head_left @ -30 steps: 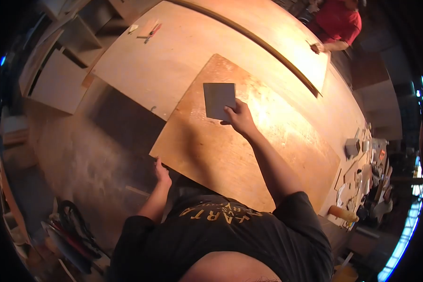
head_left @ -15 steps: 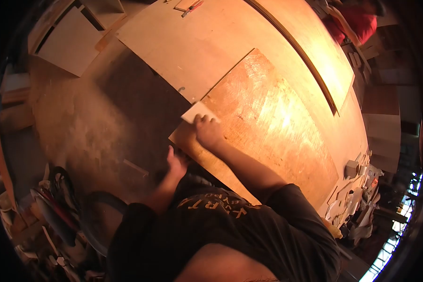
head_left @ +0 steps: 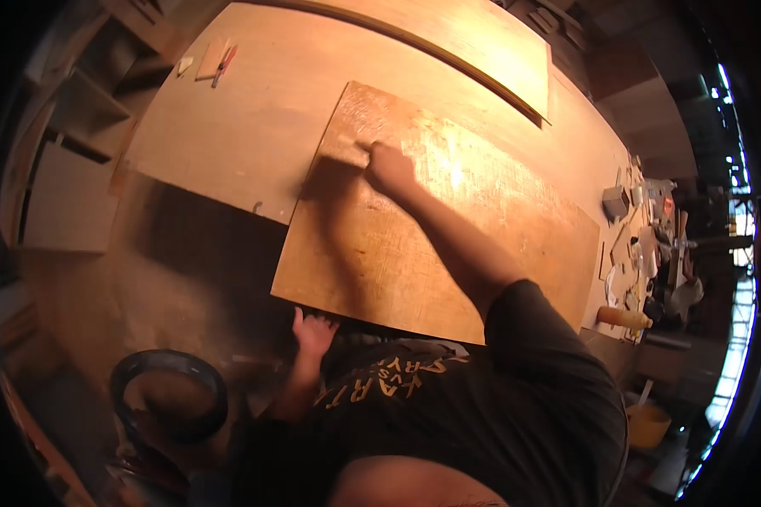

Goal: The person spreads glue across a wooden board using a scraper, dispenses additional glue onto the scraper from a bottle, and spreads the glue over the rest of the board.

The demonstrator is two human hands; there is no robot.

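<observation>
A glossy wooden board (head_left: 448, 245) with wet-looking streaks lies on the workbench. Over its far left part is my right hand (head_left: 390, 169), fingers closed around a flat pale spreader (head_left: 363, 145), of which only a thin, blurred bit shows. The hand's shadow falls on the board beside it. Just off the board's near edge, my left hand (head_left: 314, 332) is held low with thumb and fingers apart, holding nothing.
Beneath the board is a larger pale sheet (head_left: 220, 144), with red-handled pliers (head_left: 224, 66) at its far left. A long dark strip (head_left: 431, 46) runs across the back. A small box (head_left: 615, 203) and clutter line the right side. A black ring-shaped thing (head_left: 169, 397) stands lower left.
My right hand has moved from the board's near left corner farther in over its surface, and the spreader has turned nearly edge-on. My left hand stays open near the edge. The view has swung right.
</observation>
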